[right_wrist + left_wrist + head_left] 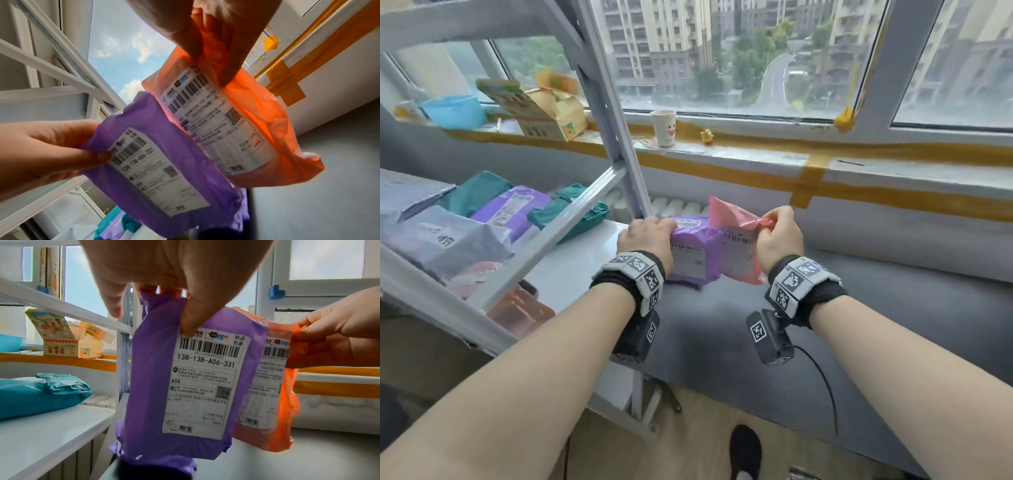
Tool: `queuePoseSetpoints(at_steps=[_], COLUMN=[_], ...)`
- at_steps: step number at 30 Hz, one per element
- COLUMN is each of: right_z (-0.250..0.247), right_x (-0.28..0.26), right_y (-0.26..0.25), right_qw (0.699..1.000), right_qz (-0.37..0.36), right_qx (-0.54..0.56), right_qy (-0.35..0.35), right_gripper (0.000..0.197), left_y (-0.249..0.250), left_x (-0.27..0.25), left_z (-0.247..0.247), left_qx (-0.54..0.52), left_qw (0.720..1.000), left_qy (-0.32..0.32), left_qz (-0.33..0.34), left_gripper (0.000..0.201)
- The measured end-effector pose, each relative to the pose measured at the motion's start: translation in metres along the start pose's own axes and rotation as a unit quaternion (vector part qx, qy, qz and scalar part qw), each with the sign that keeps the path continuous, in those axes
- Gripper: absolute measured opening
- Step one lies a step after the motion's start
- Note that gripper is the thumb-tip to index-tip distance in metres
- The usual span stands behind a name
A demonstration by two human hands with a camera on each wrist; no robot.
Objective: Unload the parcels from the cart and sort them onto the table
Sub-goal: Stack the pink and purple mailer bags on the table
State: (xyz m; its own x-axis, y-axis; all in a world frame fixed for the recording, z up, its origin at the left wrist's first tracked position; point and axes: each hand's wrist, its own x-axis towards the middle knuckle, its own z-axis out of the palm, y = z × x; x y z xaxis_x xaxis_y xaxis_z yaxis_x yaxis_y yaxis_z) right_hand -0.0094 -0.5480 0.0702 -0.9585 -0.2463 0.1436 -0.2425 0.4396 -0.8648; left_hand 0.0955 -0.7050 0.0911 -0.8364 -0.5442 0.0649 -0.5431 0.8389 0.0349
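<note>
Beside the painted white metal cart, the purple parcel and pink parcel are crinkled, faintly glossy plastic film with smooth white paper labels; the table looks matt grey.

Both forearms bare, stretched forward side by side, each wrist strapped with black band and marker block. Left hand knuckles up, fingers curled over top edge of purple parcel, thumb pressed on label corner. Right hand just right of left, same height, thumb and fingers pinching top edge of pink parcel. Hands near, not touching; parcels overlap between them, held above table.
</note>
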Motion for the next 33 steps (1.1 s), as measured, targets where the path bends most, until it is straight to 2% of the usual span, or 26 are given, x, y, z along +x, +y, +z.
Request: queuePoseSetpoints(at_steps=[5,9,15,18,22,26,29,31,33], right_z=[0.020,0.030,0.052,0.062,0.078,0.108,0.138,0.158,0.174], right_x=[0.076,0.123,0.152,0.160,0.168,0.176,0.181,0.181,0.178], right_y=[-0.006,0.009,0.035,0.043,0.049,0.049,0.041,0.034,0.030], right_qw=[1.000,0.999,0.994,0.990,0.985,0.980,0.976,0.973,0.965], right_qz=[0.009,0.028,0.108,0.137,0.172,0.200,0.213,0.212,0.220], right_qx=[-0.012,-0.038,-0.034,-0.028,-0.015,-0.006,-0.014,-0.019,-0.025], right_qy=[0.002,-0.001,-0.012,-0.010,-0.005,-0.012,-0.048,-0.090,-0.138], right_gripper=[0.022,0.023,0.022,0.022,0.020,0.018,0.009,0.016,0.033], left_y=[-0.002,0.000,0.000,-0.002,-0.005,-0.026,-0.045,-0.053,-0.057], left_x=[0.079,0.131,0.195,0.222,0.239,0.234,0.225,0.217,0.209], left_z=[0.005,0.018,0.039,0.055,0.082,0.104,0.112,0.114,0.115], left_qx=[0.034,0.052,0.060,0.026,-0.031,-0.100,-0.148,-0.168,-0.180], left_qw=[0.998,0.996,0.992,0.991,0.987,0.973,0.968,0.966,0.963], left_qy=[-0.045,-0.073,-0.112,-0.132,-0.154,-0.210,-0.199,-0.192,-0.191], left_qz=[-0.011,-0.025,-0.002,0.024,0.044,0.002,-0.028,-0.041,-0.054], left_gripper=[0.044,0.039,0.044,0.051,0.057,0.055,0.046,0.041,0.038])
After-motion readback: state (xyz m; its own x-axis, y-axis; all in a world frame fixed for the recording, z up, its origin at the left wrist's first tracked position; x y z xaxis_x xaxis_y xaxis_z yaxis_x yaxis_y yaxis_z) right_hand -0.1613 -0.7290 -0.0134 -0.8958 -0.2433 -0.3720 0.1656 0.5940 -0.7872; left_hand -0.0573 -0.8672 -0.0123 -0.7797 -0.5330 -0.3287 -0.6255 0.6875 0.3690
